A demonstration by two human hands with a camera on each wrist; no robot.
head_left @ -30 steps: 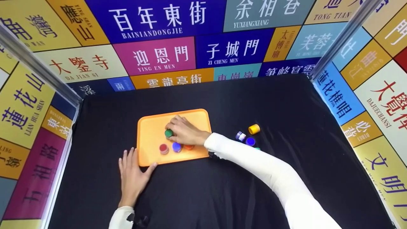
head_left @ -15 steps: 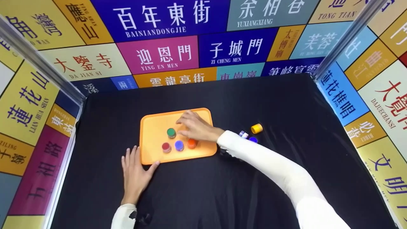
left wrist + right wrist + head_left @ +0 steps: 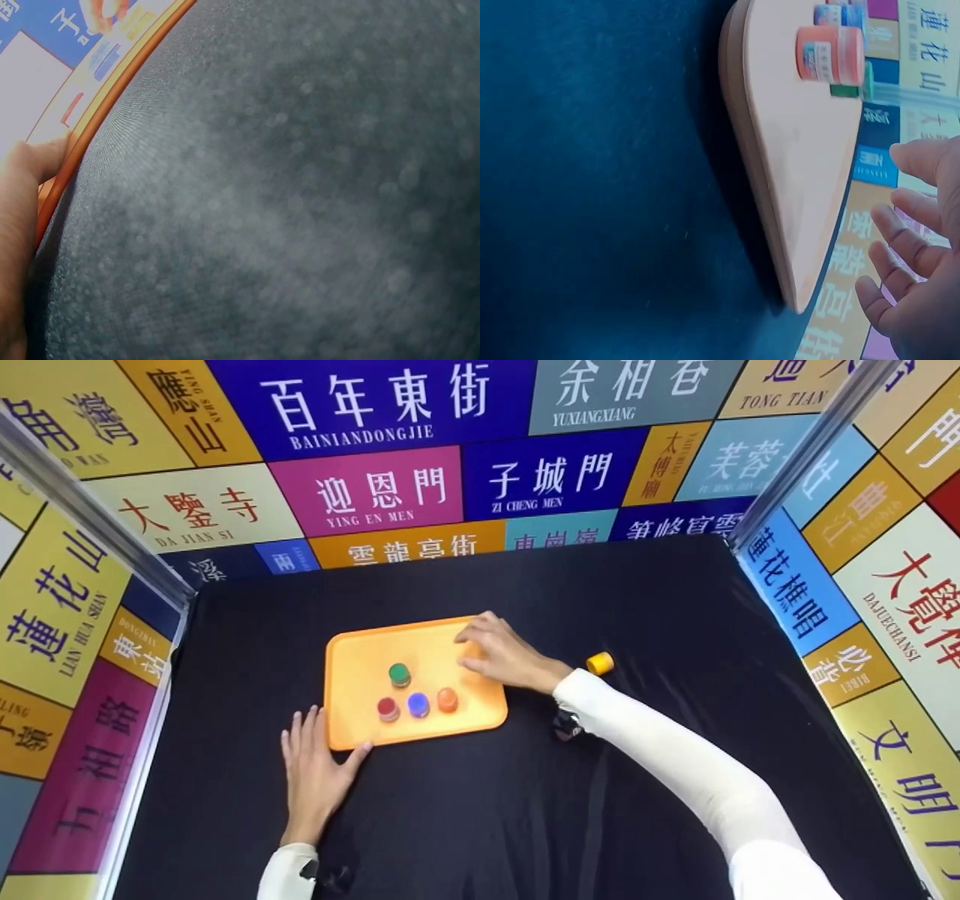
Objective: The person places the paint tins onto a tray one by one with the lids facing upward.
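An orange tray (image 3: 427,649) lies on black cloth. On it stand several small lidded jars: a green jar (image 3: 399,675) behind, then a red jar (image 3: 388,709), a blue jar (image 3: 418,704) and an orange jar (image 3: 447,700) in a front row. My left hand (image 3: 315,769) rests at the tray's near left corner with straight fingers; in the left wrist view its thumb (image 3: 49,157) touches the rim. Over the tray's right end is my right hand (image 3: 510,656), holding nothing, its fingers loosely bent. The right wrist view shows it apart from the orange jar (image 3: 831,55).
A yellow jar (image 3: 600,663) lies on its side right of the tray, just beyond the right sleeve (image 3: 675,750). Printed sign panels (image 3: 367,487) wall the table at the back and both sides.
My right hand has let go of the green jar and moved right across the tray. The right arm now hides the other jars beside the yellow one. The left hand stays at the corner.
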